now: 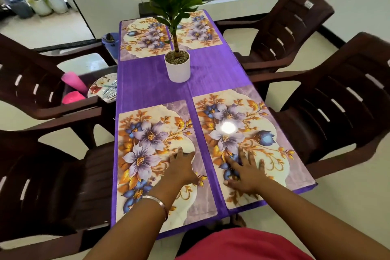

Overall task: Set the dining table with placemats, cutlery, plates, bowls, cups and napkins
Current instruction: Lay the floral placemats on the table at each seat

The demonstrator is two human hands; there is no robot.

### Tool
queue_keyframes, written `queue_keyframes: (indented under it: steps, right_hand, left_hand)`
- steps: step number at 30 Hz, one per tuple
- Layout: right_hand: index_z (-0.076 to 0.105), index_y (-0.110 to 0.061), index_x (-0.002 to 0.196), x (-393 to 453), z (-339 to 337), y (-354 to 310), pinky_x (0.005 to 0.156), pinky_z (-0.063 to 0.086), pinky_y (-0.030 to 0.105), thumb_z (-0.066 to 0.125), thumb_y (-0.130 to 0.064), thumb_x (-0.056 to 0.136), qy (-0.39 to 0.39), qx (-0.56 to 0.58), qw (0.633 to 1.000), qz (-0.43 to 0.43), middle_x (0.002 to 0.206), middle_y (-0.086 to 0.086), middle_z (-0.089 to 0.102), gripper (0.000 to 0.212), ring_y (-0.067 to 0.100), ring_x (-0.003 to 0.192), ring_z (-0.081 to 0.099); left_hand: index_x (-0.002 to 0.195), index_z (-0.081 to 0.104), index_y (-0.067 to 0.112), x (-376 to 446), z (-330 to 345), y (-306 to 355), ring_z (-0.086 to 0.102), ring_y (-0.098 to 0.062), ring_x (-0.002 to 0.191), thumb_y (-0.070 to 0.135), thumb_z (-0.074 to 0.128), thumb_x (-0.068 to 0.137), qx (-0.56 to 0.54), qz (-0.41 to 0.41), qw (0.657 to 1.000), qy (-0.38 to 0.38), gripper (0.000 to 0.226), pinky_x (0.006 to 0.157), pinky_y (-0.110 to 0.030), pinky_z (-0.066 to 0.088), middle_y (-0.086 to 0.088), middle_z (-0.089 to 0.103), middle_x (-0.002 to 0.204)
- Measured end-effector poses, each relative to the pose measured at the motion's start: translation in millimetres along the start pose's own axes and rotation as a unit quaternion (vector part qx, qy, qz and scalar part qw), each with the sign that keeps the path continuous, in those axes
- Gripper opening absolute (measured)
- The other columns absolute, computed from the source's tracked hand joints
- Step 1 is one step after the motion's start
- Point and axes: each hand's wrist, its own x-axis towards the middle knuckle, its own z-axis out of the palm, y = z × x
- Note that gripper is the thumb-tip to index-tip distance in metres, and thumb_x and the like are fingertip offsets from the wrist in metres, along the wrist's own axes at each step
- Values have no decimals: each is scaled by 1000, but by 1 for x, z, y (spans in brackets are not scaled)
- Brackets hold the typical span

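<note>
Several floral placemats lie on the purple table [147, 82]. My left hand [182, 168] rests flat on the near left placemat [147, 143], fingers straight. My right hand [244, 172] lies spread on the near right placemat [259, 124]. Two more placemats sit at the far end, the far left placemat [139, 38] and the far right placemat [200, 29]. On the left chair seat a floral plate [99, 88] holds cutlery [110, 91], beside pink cups [75, 88].
A white pot with a tall green plant [177, 65] stands mid-table. Dark brown plastic chairs flank the table: the near left chair [42, 164], the far left chair [31, 74], the far right chair [291, 27] and the near right chair [341, 101]. A blue bucket [110, 43] sits behind the left chair.
</note>
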Motion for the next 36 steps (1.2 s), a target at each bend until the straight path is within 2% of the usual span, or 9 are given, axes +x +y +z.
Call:
queue_keyframes:
  steps: [5,36]
  right_hand:
    - [-10,-43,149,-1,0,-3,110,-7,64,36,-71,86,6,-8,1000,1,155,6,-31,83,39,141,-25]
    - [-9,-43,148,-3,1,-15,110,-11,62,36,-71,87,11,1,1000,0,154,6,-32,81,38,141,-26]
  left_hand:
    - [155,12,32,-2,3,3,1,-44,147,40,83,72,12,-15,1000,-8,109,116,-54,22,-9,-7,163]
    - [154,12,33,-3,2,1,1,-45,147,41,83,71,10,-5,1000,-8,110,115,-56,27,-9,-9,163]
